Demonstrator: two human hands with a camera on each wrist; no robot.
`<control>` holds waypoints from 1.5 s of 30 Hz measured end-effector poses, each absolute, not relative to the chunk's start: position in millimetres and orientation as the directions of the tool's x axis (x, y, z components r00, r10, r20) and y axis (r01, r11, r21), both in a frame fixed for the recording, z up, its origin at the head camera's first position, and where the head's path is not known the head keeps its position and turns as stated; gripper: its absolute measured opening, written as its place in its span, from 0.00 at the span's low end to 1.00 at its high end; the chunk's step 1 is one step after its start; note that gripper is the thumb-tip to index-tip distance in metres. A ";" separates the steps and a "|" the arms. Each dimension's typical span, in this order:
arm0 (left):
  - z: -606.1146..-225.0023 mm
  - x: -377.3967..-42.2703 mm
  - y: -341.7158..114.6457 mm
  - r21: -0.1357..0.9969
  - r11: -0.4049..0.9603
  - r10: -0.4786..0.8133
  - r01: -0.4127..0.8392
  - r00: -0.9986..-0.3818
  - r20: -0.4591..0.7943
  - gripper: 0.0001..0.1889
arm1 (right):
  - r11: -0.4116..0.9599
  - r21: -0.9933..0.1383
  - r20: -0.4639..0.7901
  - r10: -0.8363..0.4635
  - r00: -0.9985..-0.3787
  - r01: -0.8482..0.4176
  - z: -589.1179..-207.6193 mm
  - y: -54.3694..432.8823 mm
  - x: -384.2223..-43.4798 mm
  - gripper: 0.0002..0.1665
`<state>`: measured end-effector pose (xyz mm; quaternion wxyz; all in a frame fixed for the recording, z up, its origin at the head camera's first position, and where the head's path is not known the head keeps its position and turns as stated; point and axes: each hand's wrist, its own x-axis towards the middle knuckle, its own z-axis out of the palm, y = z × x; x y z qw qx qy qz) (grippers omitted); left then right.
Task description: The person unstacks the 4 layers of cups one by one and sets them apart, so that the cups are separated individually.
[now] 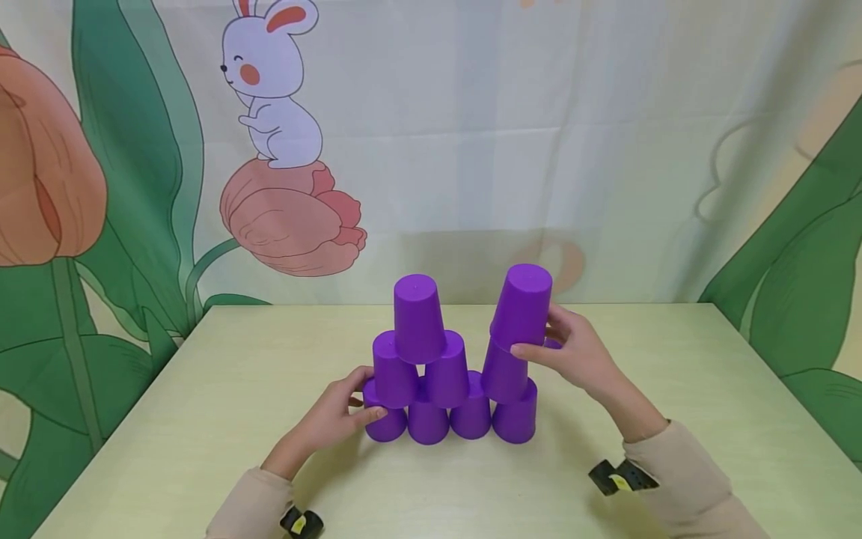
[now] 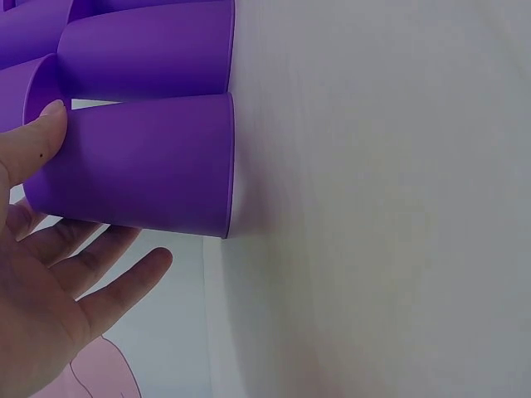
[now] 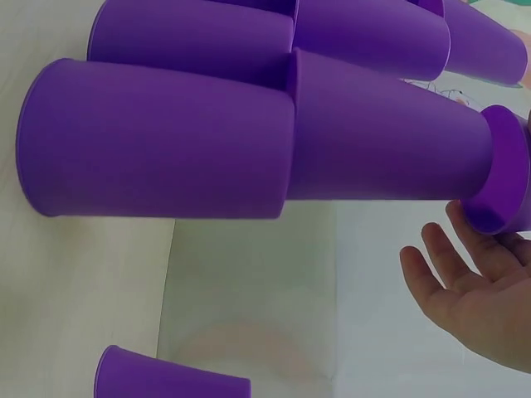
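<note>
Upside-down purple cups are stacked in tiers on the table. Several form the bottom row [image 1: 428,423]. Three more stand above, among them a right-hand cup [image 1: 505,372]. One top cup [image 1: 417,318] rests across the left two of that tier. My right hand [image 1: 575,352] grips another purple cup [image 1: 528,299], tilted, its mouth over the narrow end of the right-hand cup; the rim shows in the right wrist view [image 3: 495,170]. My left hand [image 1: 334,412] is around the bottom-left cup [image 2: 145,166], thumb in front near its top, fingers along its far side.
Another purple cup [image 3: 170,377] stands apart behind the stack, mostly hidden by my right hand in the head view. The pale table [image 1: 222,389] ends at a printed curtain [image 1: 471,150] behind. Dark wrist cameras [image 1: 622,477] are strapped to both sleeves.
</note>
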<state>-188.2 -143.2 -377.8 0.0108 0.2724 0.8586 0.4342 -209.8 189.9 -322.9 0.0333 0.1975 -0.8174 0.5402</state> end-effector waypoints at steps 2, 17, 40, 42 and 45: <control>-378.4 -188.3 -143.3 0.753 0.472 0.476 0.458 -0.852 0.220 0.22 | 0.345 -0.876 0.252 -0.269 -0.930 -0.337 -323.1 192.4 -209.3 0.34; -381.4 -189.6 -141.9 0.755 0.471 0.472 0.456 -0.853 0.220 0.22 | 0.369 -0.883 0.231 -0.200 -0.952 -0.291 -326.8 213.5 -211.8 0.36; -412.3 -210.5 -149.8 0.759 0.463 0.471 0.458 -0.852 0.227 0.24 | 0.361 -0.885 0.292 -0.062 -0.954 -0.294 -330.4 225.5 -218.2 0.37; -409.4 -209.1 -149.2 0.761 0.460 0.470 0.457 -0.853 0.227 0.23 | 0.367 -0.884 0.292 -0.050 -0.955 -0.290 -331.0 227.5 -219.1 0.37; -404.2 -206.0 -147.1 0.756 0.465 0.470 0.462 -0.852 0.232 0.23 | 0.378 -0.886 0.279 -0.026 -0.960 -0.268 -331.9 230.2 -220.4 0.39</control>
